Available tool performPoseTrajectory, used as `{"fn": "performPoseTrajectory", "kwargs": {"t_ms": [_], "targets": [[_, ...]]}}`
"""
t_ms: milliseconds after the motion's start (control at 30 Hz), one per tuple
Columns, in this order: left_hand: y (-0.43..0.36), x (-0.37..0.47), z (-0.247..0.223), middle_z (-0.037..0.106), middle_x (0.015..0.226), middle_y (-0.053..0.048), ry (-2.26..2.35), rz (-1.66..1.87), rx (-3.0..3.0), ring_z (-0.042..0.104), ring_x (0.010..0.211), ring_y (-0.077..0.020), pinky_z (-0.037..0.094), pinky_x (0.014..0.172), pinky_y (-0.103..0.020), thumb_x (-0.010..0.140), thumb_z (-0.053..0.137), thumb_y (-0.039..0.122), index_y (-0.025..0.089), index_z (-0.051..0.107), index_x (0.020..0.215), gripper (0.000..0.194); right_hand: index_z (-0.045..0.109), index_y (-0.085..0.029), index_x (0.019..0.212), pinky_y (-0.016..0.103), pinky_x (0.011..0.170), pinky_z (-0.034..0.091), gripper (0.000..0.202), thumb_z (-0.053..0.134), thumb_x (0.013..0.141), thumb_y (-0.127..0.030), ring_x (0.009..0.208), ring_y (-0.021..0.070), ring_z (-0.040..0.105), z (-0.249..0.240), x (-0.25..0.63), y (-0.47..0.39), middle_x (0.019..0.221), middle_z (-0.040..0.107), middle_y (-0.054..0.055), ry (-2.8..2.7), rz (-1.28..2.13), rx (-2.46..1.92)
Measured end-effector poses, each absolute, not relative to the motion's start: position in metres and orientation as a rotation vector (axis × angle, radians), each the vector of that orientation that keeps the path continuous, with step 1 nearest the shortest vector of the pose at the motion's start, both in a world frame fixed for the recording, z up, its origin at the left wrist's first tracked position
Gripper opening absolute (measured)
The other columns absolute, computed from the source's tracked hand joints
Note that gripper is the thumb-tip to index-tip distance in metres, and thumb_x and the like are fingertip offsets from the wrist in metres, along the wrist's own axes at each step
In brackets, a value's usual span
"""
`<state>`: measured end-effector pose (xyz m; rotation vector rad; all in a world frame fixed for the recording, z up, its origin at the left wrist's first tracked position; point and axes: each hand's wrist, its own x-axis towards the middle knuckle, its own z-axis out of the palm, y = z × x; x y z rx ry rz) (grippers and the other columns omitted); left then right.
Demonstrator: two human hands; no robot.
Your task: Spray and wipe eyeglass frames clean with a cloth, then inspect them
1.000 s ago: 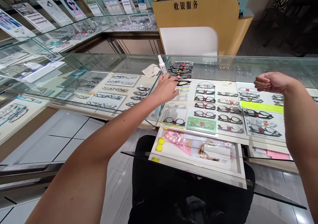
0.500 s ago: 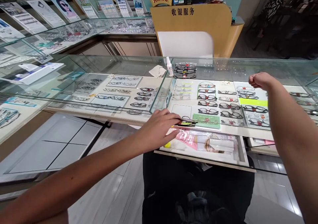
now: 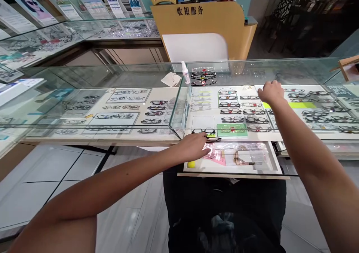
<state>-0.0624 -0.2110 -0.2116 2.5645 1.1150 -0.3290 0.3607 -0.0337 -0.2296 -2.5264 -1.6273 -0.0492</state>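
Open across glass countertop (image 3: 244, 72).
Passable between stacked eyeglasses (image 3: 203, 76) and right hand (image 3: 271, 92); blocked left of stack by spray bottle (image 3: 185, 73), then cloth (image 3: 171, 79).

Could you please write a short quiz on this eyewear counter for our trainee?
1. True or false: the pale cloth lies to the right of the spray bottle.
2. What is the left hand holding? A) the spray bottle; B) dark-framed glasses; C) the cloth.
3. Fill in: the small item at the left end of the open drawer is ____ in colour.

Key: 1 false; 2 B; 3 yellow.
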Motion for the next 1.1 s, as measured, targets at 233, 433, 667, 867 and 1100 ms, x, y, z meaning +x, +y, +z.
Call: {"fn": "performPoseTrajectory", "kwargs": {"t_ms": [233, 433, 667, 867, 1100], "targets": [[-0.14, -0.041, -0.281, 0.062, 0.157, -0.02, 1.346, -0.3, 2.685, 0.06, 0.134, -0.04, 0.049, 0.11, -0.049, 0.105, 0.063, 0.06, 0.012, 0.069, 0.141, 0.06, 0.055, -0.006, 0.153, 0.065, 0.124, 0.038, 0.073, 0.043, 0.107, -0.06, 0.148, 0.0485, 0.046, -0.243, 0.332, -0.056, 0.162, 0.048, 0.033, -1.522, -0.096, -2.462], [-0.101, -0.036, -0.321, 0.061, 0.155, -0.025, 1.38, -0.2, 2.727, 0.054, 0.135, -0.041, 0.041, 0.114, -0.051, 0.11, 0.051, 0.066, 0.007, 0.068, 0.142, 0.069, 0.05, -0.007, 0.16, 0.066, 0.128, 0.034, 0.078, 0.04, 0.105, -0.062, 0.155, 0.0499, 0.042, -0.243, 0.338, -0.052, 0.169, 0.045, 0.032, -1.541, -0.013, -2.455], [-0.095, -0.035, -0.338, 0.063, 0.15, -0.024, 1.34, -0.25, 2.667, 0.053, 0.134, -0.0413, 0.038, 0.115, -0.051, 0.111, 0.04, 0.072, 0.01, 0.072, 0.136, 0.074, 0.052, -0.007, 0.157, 0.069, 0.125, 0.036, 0.077, 0.039, 0.105, -0.063, 0.15, 0.0511, 0.045, -0.246, 0.337, -0.052, 0.165, 0.05, 0.033, -1.554, -0.042, -2.426], [-0.11, -0.033, -0.32, 0.048, 0.172, -0.027, 1.358, -0.329, 2.612, 0.046, 0.151, -0.0442, 0.034, 0.126, -0.053, 0.109, 0.041, 0.073, 0.006, 0.059, 0.158, 0.084, 0.055, -0.007, 0.156, 0.067, 0.123, 0.037, 0.078, 0.041, 0.104, -0.063, 0.149, 0.051, 0.046, -0.249, 0.338, -0.052, 0.163, 0.052, 0.032, -1.534, -0.063, -2.412], [-0.183, -0.041, -0.206, 0.08, 0.133, -0.009, 0.816, -0.553, 2.227, 0.073, 0.116, -0.0311, 0.05, 0.09, -0.038, 0.103, 0.05, 0.077, 0.026, 0.08, 0.124, 0.063, 0.06, -0.008, 0.155, 0.067, 0.124, 0.037, 0.08, 0.053, 0.099, -0.065, 0.151, 0.0515, 0.047, -0.237, 0.337, -0.056, 0.163, 0.054, 0.031, -1.504, 0.004, -2.389]]}}
